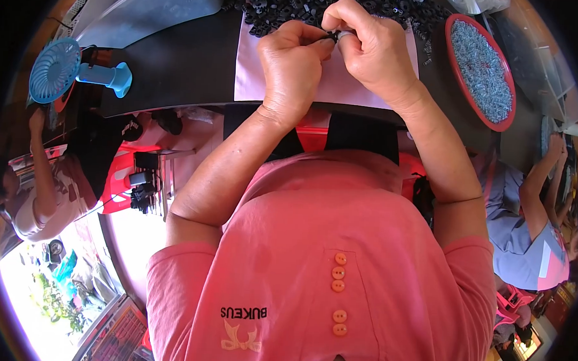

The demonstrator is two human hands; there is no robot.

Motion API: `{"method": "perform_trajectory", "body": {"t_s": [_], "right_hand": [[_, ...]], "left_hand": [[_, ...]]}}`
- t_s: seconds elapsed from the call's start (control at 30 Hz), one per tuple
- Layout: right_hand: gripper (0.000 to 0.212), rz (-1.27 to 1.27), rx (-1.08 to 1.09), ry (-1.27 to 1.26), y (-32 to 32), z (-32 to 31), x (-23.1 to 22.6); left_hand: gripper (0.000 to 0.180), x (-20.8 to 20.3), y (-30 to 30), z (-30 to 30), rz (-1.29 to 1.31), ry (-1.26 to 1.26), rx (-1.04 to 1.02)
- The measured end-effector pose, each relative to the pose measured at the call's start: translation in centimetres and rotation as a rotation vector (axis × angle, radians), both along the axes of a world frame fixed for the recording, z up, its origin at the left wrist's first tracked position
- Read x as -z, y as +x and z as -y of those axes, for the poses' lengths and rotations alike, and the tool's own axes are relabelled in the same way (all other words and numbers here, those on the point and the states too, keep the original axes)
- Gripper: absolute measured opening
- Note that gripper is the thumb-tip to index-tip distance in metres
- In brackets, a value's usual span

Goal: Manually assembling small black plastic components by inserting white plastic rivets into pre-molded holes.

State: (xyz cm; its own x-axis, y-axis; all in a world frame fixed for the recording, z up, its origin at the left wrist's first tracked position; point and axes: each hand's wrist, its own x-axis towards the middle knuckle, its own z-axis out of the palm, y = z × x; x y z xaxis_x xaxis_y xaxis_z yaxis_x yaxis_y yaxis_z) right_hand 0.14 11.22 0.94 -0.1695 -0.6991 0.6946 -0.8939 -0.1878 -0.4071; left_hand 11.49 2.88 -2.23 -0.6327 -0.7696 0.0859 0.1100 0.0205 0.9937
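My left hand [295, 63] and my right hand [377, 51] meet over a white sheet [254, 77] on the dark table. Between the left thumb and forefinger is a small black part [332, 37], mostly covered by the fingers. The right fingers are curled and pinched close against the same spot; whatever they grip is too small to make out. Just beyond both hands lies a heap of small black parts [288, 8], spilling over the sheet's far side.
A red bowl [509, 118] full of small clear-blue pieces [480, 69] stands at the right. On the left lies a blue handheld fan [55, 70] near a pale tray [148, 16]. Other people sit at both sides, a person [53, 191] left and a person [523, 220] right.
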Motion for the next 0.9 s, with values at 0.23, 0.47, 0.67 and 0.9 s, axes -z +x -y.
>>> {"method": "perform_trajectory", "body": {"t_s": [0.23, 0.47, 0.67, 0.9], "right_hand": [[0.024, -0.084, 0.039, -0.031, -0.2, 0.4, 1.5], [0.04, -0.041, 0.038, -0.143, 0.0, 0.4, 1.9], [0.053, 0.022, -0.001, -0.093, 0.1, 0.0, 1.1], [0.042, -0.189, 0.181, -0.004, 0.4, -0.1, 1.4]], "left_hand": [[0.007, 0.0, -0.3, -0.4, -0.002, -0.092, -0.058], [0.008, -0.6, 0.4, -0.4, -0.029, 0.006, -0.053], [0.006, -1.8, 0.7, 0.3, -0.129, 0.26, -0.037], [0.006, -1.4, 0.5, 0.4, -0.201, 0.366, 0.011]]}}
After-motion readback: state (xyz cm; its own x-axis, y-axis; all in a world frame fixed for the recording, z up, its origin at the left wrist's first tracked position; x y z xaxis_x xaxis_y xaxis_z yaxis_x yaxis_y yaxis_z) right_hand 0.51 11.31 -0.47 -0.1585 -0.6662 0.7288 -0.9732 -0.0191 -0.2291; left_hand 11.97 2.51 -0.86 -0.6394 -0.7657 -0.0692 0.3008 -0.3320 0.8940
